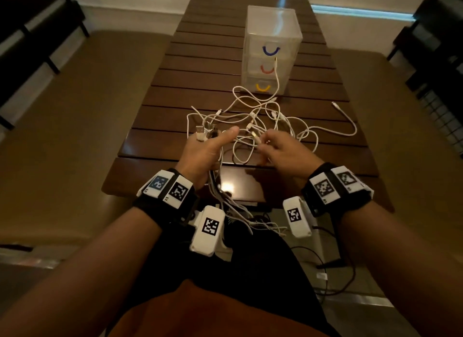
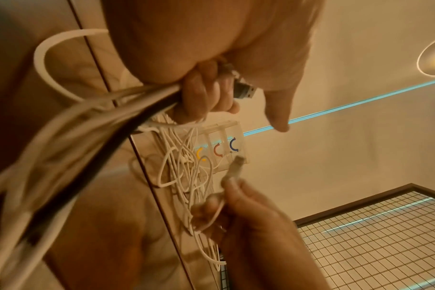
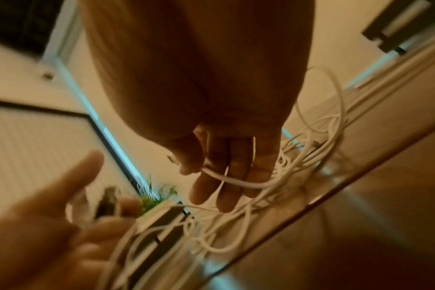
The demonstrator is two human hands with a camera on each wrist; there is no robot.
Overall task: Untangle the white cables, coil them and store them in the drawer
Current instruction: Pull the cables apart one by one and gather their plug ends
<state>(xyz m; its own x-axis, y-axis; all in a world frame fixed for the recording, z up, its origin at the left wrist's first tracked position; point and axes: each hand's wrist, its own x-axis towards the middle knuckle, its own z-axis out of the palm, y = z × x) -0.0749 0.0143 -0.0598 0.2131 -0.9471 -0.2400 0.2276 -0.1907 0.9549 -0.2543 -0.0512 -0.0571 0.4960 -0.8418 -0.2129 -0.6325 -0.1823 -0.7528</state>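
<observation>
The left hand (image 1: 203,153) is gripping a bunch of cable ends, plugs sticking up past its fingers. The right hand (image 1: 280,148) is pinching one plug (image 2: 236,166) from the white cables (image 1: 253,126), tangled on the table (image 1: 175,86) before the closed drawer box (image 1: 271,48).

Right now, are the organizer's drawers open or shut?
All three shut: the clear drawer unit shows blue, red and yellow handles in line on one front face, none pulled out.

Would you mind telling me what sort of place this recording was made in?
Probably a home or lounge-like room: a long dark slatted wooden table, cushioned seating beside it, and a small clear drawer unit on the table.
</observation>
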